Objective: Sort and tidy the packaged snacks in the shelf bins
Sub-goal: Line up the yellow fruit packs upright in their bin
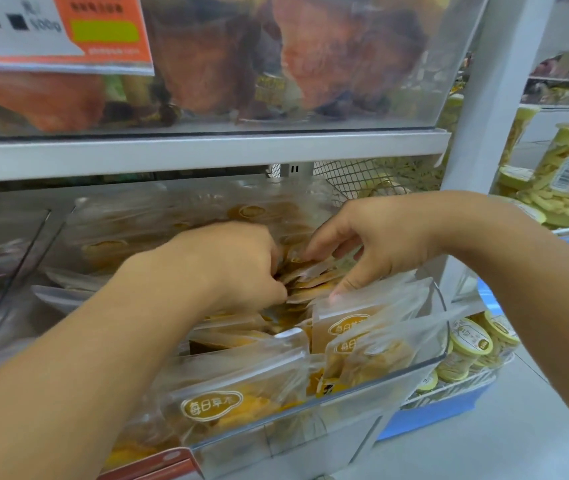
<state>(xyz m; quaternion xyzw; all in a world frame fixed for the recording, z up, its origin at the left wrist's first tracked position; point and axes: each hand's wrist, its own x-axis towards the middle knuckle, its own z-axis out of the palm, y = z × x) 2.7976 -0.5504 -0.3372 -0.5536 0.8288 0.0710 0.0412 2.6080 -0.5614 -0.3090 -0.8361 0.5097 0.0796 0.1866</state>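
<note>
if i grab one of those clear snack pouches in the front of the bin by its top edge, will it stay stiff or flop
Probably flop a little: the clear snack pouches look like thin glossy film, leaning unevenly against each other in the clear bin. That film may be slippery. The right hand pinches one by the top edge, so they seem light.

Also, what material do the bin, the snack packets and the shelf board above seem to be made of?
Bin: apparently clear rigid plastic, glossy; the contents show through its wall.
Snack packets: thin transparent plastic film, shiny and creased, with yellow pieces visible inside.
Shelf board: smooth white surface, perhaps painted metal; the look leaves this open.
</note>
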